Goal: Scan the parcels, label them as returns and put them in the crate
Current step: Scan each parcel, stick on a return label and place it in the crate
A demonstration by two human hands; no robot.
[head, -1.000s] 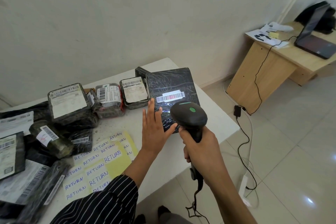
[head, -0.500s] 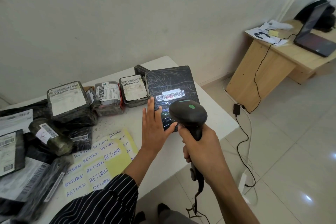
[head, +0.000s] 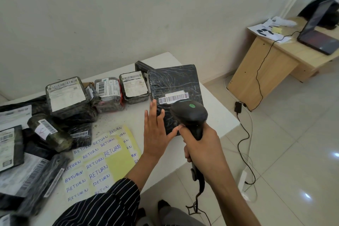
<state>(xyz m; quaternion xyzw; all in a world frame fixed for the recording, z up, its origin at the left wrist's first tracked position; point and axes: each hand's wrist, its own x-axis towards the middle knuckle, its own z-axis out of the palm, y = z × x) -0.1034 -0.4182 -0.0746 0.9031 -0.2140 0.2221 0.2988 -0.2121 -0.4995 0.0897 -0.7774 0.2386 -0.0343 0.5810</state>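
The right hand (head: 203,150) curls its fingers round the handle of the black plastic handheld scanner (head: 189,113). The left hand (head: 156,134), fingers straight and close together with the thumb splayed, presses the flat black film-wrapped parcel (head: 174,82) at the right end of the white table (head: 220,115). Aim the scanner head squarely at the white barcode strip (head: 173,98) and steady the parcel. No crate is in view.
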